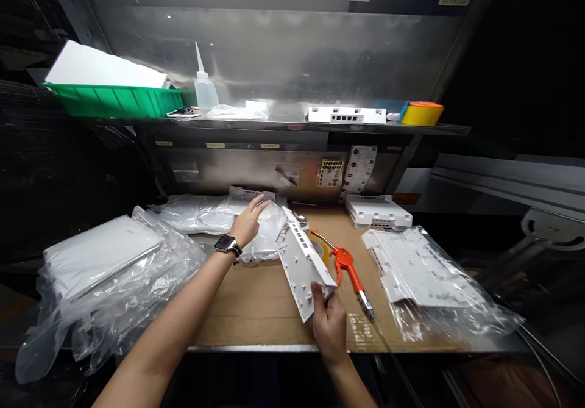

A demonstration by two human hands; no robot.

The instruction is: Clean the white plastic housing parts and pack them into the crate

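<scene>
Right hand (329,322): fingers pinch near end of white casing (301,268), tilted above bench.
Left hand (249,222): fingers spread, touching plastic bag (269,237) just beyond.
Progress: casing unbagged; bagged panels (425,271) remain, probably unprocessed.

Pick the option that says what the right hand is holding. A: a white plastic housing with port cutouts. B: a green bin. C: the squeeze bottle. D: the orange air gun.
A: the right hand grips the lower end of the white housing, tilted up off the bench, while the air gun lies on the bench beside it and the left hand reaches to the plastic bags.
</scene>
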